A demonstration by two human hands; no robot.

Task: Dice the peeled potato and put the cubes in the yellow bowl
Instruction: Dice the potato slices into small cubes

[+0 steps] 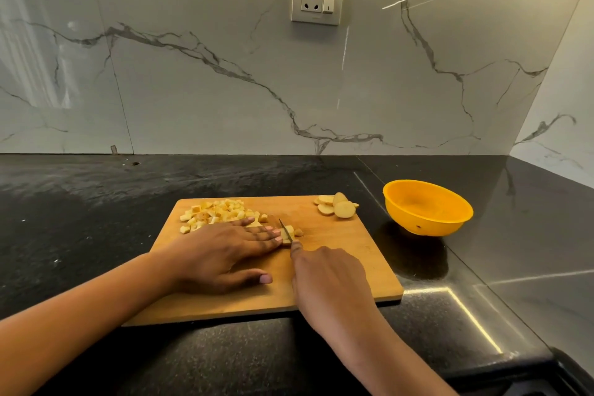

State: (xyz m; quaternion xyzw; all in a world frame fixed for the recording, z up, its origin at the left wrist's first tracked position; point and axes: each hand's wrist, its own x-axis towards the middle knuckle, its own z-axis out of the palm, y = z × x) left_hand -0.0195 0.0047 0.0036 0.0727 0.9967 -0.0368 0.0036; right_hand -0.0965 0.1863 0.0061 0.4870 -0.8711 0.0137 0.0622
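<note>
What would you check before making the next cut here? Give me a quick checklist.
1. Grip: ok, the right hand grips the knife.
2. Hold: ok, the left hand presses the potato piece down.
3. Finger clearance: not ok, its straight fingertips lie close beside the blade.
4. Space: ok, the cutting board shows bare wood; cubes piled far left, slices far right.
5. Destination: ok, the yellow bowl stands beside the board, apparently empty.

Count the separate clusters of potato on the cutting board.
3. A heap of cubes at the far left, round slices at the far right corner, and a piece in the middle, pressed by the left hand, under the knife. More may hide beneath that hand.
</note>
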